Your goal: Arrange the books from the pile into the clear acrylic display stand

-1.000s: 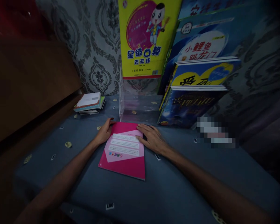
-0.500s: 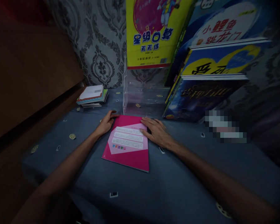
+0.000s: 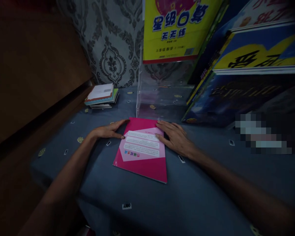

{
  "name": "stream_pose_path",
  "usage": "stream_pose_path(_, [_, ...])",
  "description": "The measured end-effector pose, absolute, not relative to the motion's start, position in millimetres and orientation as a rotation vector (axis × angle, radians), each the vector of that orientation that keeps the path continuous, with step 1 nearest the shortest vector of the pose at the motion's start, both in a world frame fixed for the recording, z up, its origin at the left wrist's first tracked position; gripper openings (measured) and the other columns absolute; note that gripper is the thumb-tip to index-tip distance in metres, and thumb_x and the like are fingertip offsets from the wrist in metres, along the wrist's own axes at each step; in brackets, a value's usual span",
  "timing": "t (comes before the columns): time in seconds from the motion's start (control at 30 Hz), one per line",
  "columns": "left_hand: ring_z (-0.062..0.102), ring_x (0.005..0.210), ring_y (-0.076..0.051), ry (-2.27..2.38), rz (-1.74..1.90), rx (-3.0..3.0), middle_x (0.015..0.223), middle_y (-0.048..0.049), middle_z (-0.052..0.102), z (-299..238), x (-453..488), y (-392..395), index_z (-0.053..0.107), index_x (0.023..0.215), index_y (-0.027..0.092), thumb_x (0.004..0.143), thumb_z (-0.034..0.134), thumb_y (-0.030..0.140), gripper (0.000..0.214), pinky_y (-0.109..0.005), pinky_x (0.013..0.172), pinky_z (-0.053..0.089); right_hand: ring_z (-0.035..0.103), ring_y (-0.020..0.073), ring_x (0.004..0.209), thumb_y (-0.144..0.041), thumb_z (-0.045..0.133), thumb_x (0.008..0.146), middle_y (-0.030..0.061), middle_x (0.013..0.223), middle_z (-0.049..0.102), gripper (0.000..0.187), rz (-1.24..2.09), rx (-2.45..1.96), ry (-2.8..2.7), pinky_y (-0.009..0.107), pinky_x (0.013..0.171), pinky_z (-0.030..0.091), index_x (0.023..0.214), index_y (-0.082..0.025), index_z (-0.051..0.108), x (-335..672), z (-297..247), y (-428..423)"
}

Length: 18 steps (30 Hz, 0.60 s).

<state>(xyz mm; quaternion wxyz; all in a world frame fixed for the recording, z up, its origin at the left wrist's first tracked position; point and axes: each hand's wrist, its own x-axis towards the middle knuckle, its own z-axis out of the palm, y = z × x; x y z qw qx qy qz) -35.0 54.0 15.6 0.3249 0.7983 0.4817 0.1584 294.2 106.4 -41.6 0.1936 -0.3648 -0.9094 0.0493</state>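
Fingers [image 3: 163, 126] on pink book [image 3: 143, 157], long axis front-to-back, print [image 3: 131, 153] inverted

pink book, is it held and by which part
The pink book lies flat, not visibly gripped: left hand at its left edge, right hand on its upper right.

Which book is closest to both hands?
The pink paperback, lying flat between the left hand and right hand; the yellow workbook and blue books stand beyond it, the book stack sits apart, back left.
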Motion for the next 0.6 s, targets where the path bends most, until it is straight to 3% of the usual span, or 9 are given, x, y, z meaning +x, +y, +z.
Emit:
stream_pose_path(0.17, [0.020,0.149,-0.024,1.241,0.270,2.105,0.162,-0.0104,0.023,18,-31,53,0.022,0.153,0.018,0.094,0.050,0.047,0.071,-0.040,0.123,0.016,0.048,0.0288,0.135,-0.046,0.040,0.097,0.0119,0.144,0.055,0.050,0.126,-0.987,-2.547,0.054,0.110,0.035,0.138,-0.021,0.054,294,-39,105])
stream_pose_path(0.3, [0.016,0.150,-0.026,1.294,0.201,2.098,0.164,-0.0120,0.018,22,-30,51,0.018,0.154,0.017,0.090,0.056,0.049,0.082,-0.041,0.123,0.014,0.048,0.0289,0.135,-0.046,0.039,0.097,0.0132,0.144,0.054,0.050,0.141,-1.012,-2.550,0.054,0.111,0.034,0.136,-0.019,0.055,294,-37,104])
stream_pose_path(0.47, [0.016,0.150,-0.024,1.234,0.196,2.090,0.164,-0.0112,0.018,26,-30,50,0.017,0.154,0.016,0.094,0.046,0.042,0.072,-0.040,0.123,0.013,0.047,0.0281,0.136,-0.046,0.039,0.097,0.0131,0.144,0.054,0.051,0.147,-1.018,-2.548,0.054,0.112,0.033,0.136,-0.018,0.055,294,-38,104])
stream_pose_path(0.6, [0.019,0.149,-0.026,1.280,0.209,2.057,0.163,-0.0108,0.019,30,-27,47,0.018,0.154,0.018,0.088,0.057,0.045,0.081,-0.042,0.122,0.016,0.047,0.0285,0.135,-0.047,0.039,0.097,0.0120,0.144,0.055,0.051,0.148,-0.999,-2.543,0.055,0.111,0.034,0.137,-0.020,0.054,295,-40,105])
